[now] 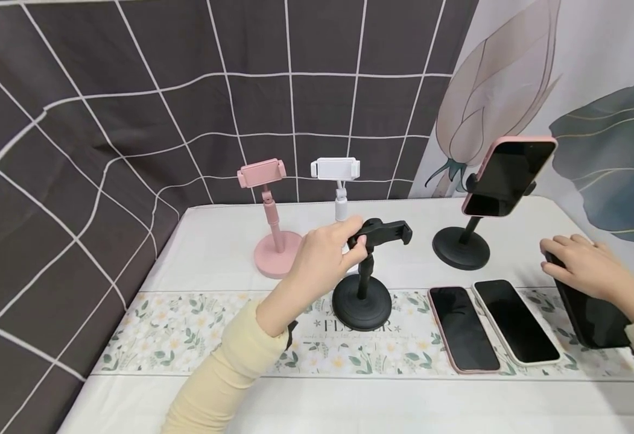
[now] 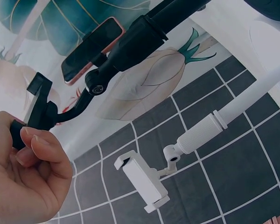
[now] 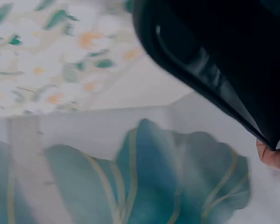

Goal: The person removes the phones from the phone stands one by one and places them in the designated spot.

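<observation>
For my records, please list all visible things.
Pink stand: 1, pink, rear left
White stand: 1, white, rear middle
Front stand: 1, black, centre
Right stand: 1, black, rear
Mounted phone: 1, pink-rimmed, on right stand
Pink phone: 1, pink-rimmed, front right
White phone: 1, white-rimmed, beside it
Black phone: 1, black, right
Table: 1, white, below
Floral strip: 1, whitish, on table
Grid cloth: 1, dark, behind
Floral curtain: 1, pale, right
Strap: 1, black, left wrist
Sleeves: 2, cream, forearms
Left hand: 1, pinching front stand
Right hand: 1, gripping black phone
</observation>
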